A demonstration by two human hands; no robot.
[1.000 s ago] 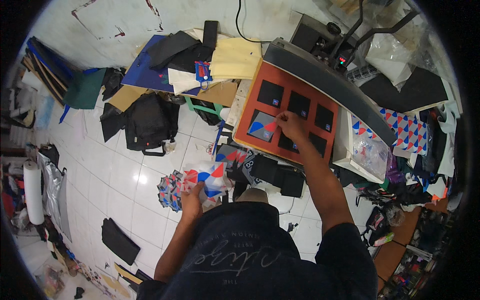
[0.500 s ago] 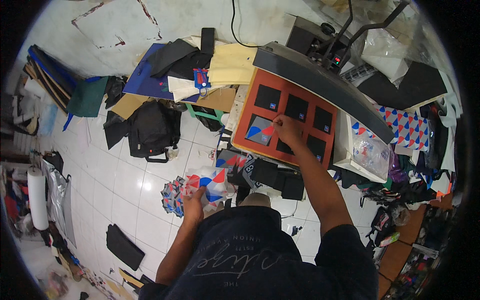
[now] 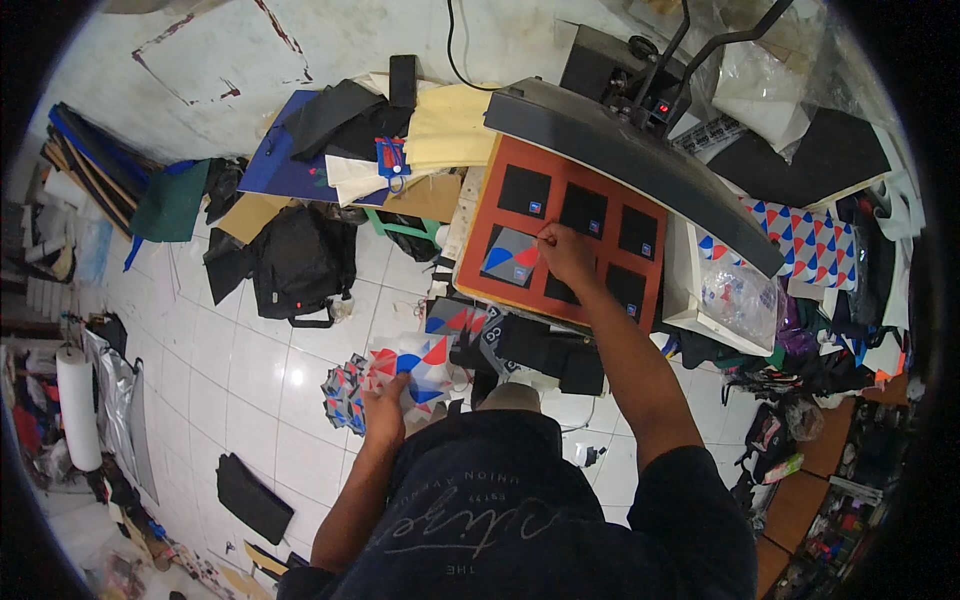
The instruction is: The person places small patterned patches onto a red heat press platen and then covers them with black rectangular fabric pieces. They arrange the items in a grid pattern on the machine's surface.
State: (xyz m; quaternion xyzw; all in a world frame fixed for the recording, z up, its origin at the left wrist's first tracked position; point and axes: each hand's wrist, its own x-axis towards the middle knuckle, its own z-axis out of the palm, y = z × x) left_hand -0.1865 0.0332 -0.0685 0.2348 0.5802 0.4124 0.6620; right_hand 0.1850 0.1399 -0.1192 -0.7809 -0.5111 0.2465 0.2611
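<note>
My right hand [image 3: 567,252] pinches the edge of a small grey, red and blue patterned sheet [image 3: 505,262] lying over the near-left black fabric square. Several other black squares [image 3: 524,187], each with a small coloured mark in a corner, lie in rows on the orange pad [image 3: 552,282] of a heat press. Its dark upper plate [image 3: 640,165] is raised and swung back over the pad's far side. Down by my waist, the left hand [image 3: 384,408] grips a fanned stack of translucent patterned sheets [image 3: 425,372].
Black fabric pieces [image 3: 545,350] lie at the press's near edge. A white box [image 3: 705,312] with plastic-wrapped contents sits right of it, near a patterned roll [image 3: 805,245]. Left are yellow cloth [image 3: 455,125], a phone [image 3: 402,82] and a black backpack [image 3: 305,262] on tiles.
The right hand stays at the patterned sheet on the black square, its fingers still at the edge. The whole view has shifted slightly; the left hand keeps its stack.
</note>
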